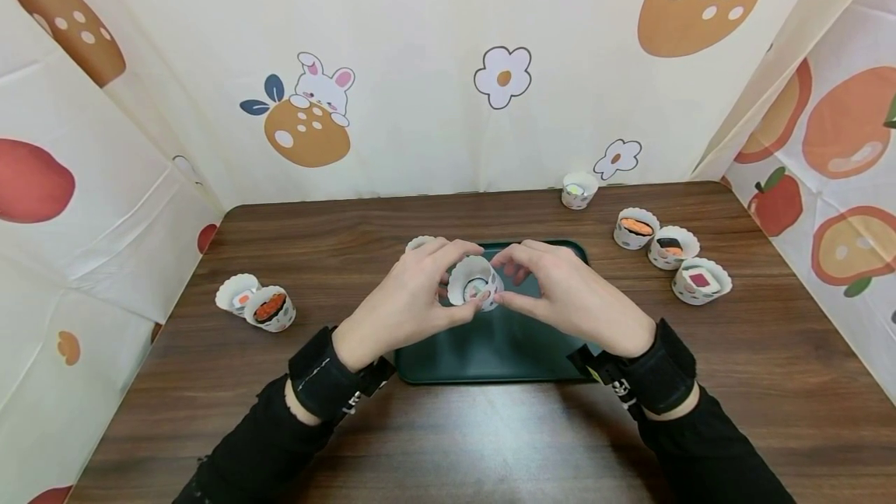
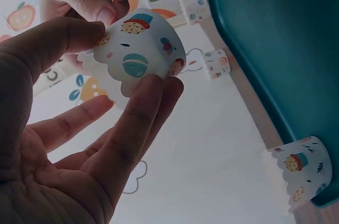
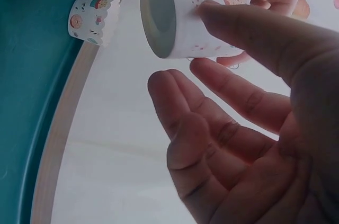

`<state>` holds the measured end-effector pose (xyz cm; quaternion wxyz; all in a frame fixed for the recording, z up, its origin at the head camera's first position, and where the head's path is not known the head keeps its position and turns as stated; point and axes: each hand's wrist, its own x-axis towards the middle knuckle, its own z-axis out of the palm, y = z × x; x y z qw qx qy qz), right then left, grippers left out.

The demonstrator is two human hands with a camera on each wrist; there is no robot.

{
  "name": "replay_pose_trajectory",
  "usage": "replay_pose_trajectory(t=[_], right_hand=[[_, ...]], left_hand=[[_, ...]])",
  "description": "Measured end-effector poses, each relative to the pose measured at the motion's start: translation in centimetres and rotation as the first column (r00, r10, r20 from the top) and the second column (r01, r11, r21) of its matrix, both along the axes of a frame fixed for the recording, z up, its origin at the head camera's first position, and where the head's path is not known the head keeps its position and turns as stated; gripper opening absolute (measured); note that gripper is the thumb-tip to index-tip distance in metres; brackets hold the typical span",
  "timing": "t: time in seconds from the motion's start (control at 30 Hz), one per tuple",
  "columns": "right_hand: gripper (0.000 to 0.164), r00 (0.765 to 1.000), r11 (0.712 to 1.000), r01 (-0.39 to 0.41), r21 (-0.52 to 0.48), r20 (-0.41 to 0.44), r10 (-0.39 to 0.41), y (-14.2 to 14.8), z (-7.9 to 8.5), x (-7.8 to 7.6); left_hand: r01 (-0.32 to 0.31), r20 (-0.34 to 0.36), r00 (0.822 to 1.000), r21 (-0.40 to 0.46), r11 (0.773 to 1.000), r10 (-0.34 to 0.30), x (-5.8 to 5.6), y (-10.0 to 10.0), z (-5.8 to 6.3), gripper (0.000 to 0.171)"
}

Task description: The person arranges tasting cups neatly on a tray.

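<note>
A white paper baking cup (image 1: 458,280) with a scalloped rim and printed cupcakes is held up over the dark green tray (image 1: 490,356), tilted with its mouth toward the head camera. A small pale piece (image 1: 476,288) shows inside it. My left hand (image 1: 413,286) grips the cup from the left, thumb and fingers on its wall. On the cup's other side is my right hand (image 1: 560,286); its thumb (image 3: 228,20) presses the wall and its index fingertip lies right at the cup's edge. The other right fingers are bent loosely.
Another paper cup (image 1: 420,242) stands behind my left hand at the tray's far left corner. Two cups holding sushi-like pieces (image 1: 269,308) sit at the left. Three filled cups (image 1: 673,247) stand at the right, and one cup (image 1: 579,190) near the back edge. Patterned cloth surrounds the table.
</note>
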<state>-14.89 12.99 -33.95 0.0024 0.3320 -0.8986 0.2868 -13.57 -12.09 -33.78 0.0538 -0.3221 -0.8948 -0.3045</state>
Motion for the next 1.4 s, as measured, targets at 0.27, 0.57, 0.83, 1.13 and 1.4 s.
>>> replay_pose_trajectory(t=[0.27, 0.57, 0.83, 1.13, 1.4], right_hand=[[0.034, 0.999, 0.999, -0.006, -0.039, 0.037, 0.007, -0.1, 0.1, -0.2], [0.041, 0.994, 0.998, -0.040, -0.046, 0.103, 0.044, -0.3, -0.2, -0.1], [0.045, 0.998, 0.999, -0.017, -0.040, 0.058, 0.020, -0.1, -0.1, -0.1], [0.054, 1.000, 0.997, -0.020, -0.075, 0.014, 0.021, -0.1, -0.2, 0.2], [0.065, 1.000, 0.996, -0.021, -0.087, -0.002, 0.021, -0.3, -0.1, 0.1]], left_hand=[[0.012, 0.071, 0.997, 0.036, 0.999, -0.014, 0.1, 0.0, -0.2, 0.067], [0.024, 0.061, 0.998, 0.048, 0.999, -0.027, 0.5, -0.3, -1.2, 0.072], [0.011, 0.063, 0.998, 0.155, 0.988, -0.021, 0.8, -0.4, -1.5, 0.069], [-0.022, 0.073, 0.997, 0.245, 0.969, 0.004, 1.2, -0.2, -2.3, 0.059], [-0.065, 0.102, 0.994, 0.291, 0.955, 0.037, 1.1, 0.1, -2.6, 0.065]])
